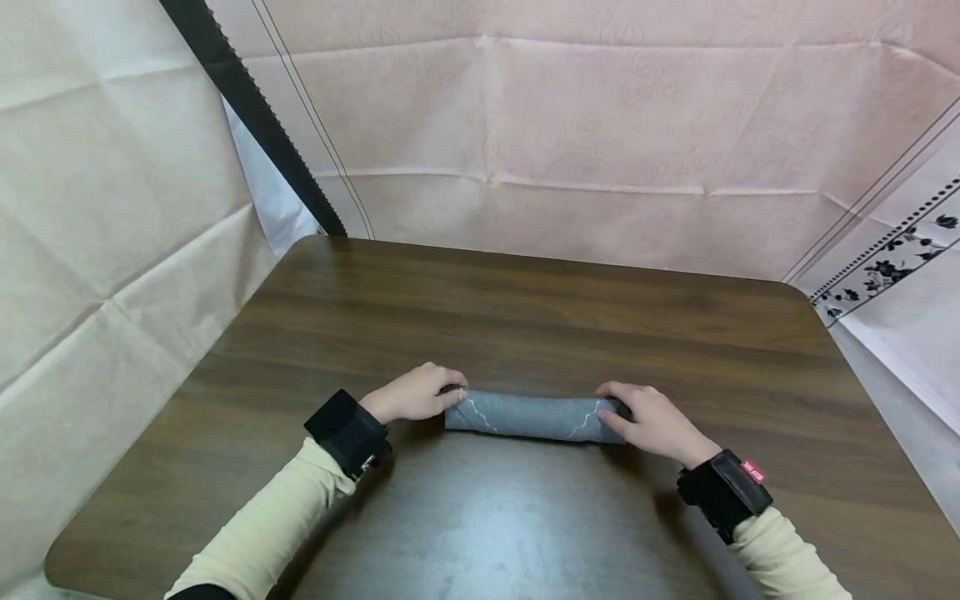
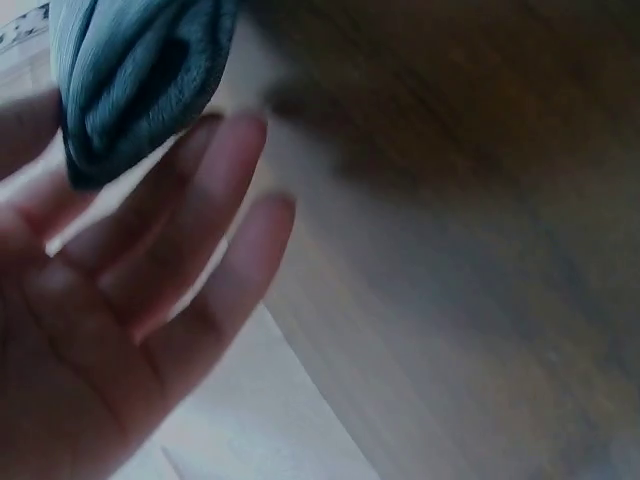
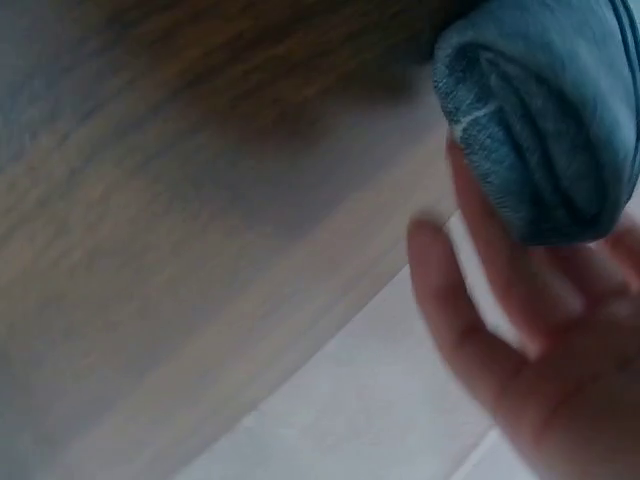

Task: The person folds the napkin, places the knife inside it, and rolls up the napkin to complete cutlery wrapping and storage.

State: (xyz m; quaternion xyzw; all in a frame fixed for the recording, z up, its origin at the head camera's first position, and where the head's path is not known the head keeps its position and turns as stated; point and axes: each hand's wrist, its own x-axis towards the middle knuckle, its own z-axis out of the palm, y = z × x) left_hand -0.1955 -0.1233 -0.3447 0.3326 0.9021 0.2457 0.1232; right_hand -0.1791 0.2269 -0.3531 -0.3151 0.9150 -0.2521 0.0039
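A grey-blue cloth [image 1: 532,417], rolled into a long bundle with thin white wavy lines near both ends, lies across the table. My left hand [image 1: 420,393] pinches its left end between thumb and fingers. At the opposite end, my right hand [image 1: 652,419] holds the roll the same way. The left wrist view shows the folded layers of the cloth end [image 2: 150,90], with the outer fingers [image 2: 240,250] of that hand spread below it. In the right wrist view, the other cloth end [image 3: 540,130] shows its layers too, with fingers behind and beneath it.
The brown wooden table [image 1: 525,308] has rounded corners. Behind it hangs a creased pale pink sheet [image 1: 600,125], and another pale sheet [image 1: 112,250] hangs on the left. A black strip [image 1: 255,108] slants down to the back left corner. Each wrist wears a black band [image 1: 348,433].
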